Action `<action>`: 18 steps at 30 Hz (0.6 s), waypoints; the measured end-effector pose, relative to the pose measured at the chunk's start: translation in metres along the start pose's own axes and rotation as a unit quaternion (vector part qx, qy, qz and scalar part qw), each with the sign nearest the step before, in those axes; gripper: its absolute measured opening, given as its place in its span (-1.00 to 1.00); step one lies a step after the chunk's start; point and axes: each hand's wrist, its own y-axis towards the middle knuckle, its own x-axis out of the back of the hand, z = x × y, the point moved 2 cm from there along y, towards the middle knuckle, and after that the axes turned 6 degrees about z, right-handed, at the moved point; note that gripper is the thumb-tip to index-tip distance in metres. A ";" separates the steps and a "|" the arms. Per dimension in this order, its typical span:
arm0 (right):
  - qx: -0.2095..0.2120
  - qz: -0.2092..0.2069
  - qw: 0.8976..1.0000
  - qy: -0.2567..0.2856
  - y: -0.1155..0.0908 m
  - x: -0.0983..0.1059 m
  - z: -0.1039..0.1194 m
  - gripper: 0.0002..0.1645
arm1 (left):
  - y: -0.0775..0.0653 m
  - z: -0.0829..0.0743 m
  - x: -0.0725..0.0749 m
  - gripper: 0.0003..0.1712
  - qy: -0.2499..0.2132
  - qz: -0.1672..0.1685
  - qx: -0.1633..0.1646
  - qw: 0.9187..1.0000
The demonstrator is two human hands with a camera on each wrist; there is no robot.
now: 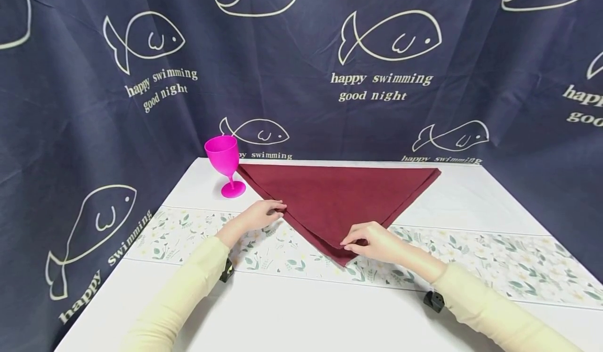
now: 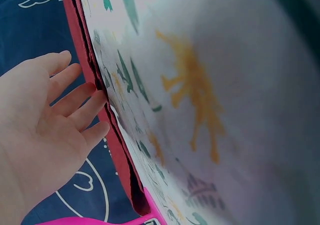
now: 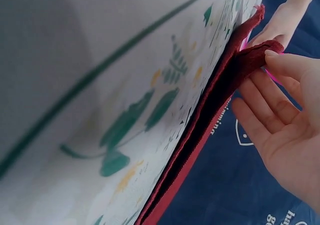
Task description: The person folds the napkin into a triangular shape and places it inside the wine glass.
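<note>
A dark red cloth napkin [image 1: 325,195], folded into a triangle, lies with its long fold along the table's far side and its point toward me. At that point, my right hand [image 1: 377,241] pinches the corner of the upper layer between thumb and fingers. The lifted corner [image 3: 260,55] stands apart from the lower layer in the right wrist view. On the napkin's left slanting edge rest the fingertips of my left hand [image 1: 261,214]. Its fingers are loosely bent at the edge in the left wrist view, gripping nothing.
A bright pink goblet [image 1: 223,156] stands upright at the back left, close beside the napkin's left corner. Under the napkin is a white table [image 1: 301,310] with a floral band [image 1: 471,252] across it. A navy curtain [image 1: 301,80] with fish drawings hangs behind.
</note>
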 end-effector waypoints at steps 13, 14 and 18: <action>-0.001 0.013 1.000 0.010 -0.002 -0.002 0.005 -0.86 | 0.003 0.001 0.000 -0.63 -0.018 -0.010 -0.002 1.000; -0.003 0.016 1.000 0.012 -0.002 -0.002 0.004 -0.86 | 0.003 0.002 0.000 -0.63 -0.019 -0.010 -0.002 1.000; 0.005 0.016 1.000 0.013 -0.003 -0.004 0.005 -0.86 | 0.002 0.002 -0.001 -0.64 -0.017 -0.008 0.001 1.000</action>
